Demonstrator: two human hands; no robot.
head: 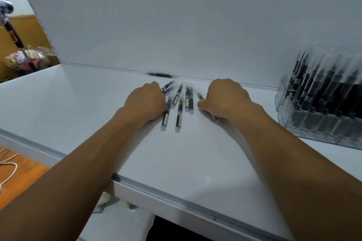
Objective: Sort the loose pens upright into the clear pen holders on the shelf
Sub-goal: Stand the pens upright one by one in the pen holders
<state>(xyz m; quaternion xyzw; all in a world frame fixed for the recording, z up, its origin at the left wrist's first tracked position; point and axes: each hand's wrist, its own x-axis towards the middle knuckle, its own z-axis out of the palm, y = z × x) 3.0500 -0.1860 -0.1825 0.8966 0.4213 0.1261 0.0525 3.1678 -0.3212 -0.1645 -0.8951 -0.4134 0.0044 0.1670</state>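
Several loose black pens with clear caps (179, 106) lie flat on the white shelf (98, 115), between my two hands. My left hand (146, 101) sits at their left side with fingers curled over two pens that stick out past its knuckles. My right hand (223, 100) lies at their right side, fingers curled round a pen whose ends show on both sides of the fist. One more pen (159, 75) lies alone against the back wall. The clear pen holders (321, 111), filled with upright black pens, stand at the right.
The shelf's white back wall (176, 25) rises just behind the pens. A metal strip (176, 199) runs along the shelf's front edge. Off the shelf at the far left are a bag of clutter (23, 60) and a white cable (9, 168) on an orange floor.
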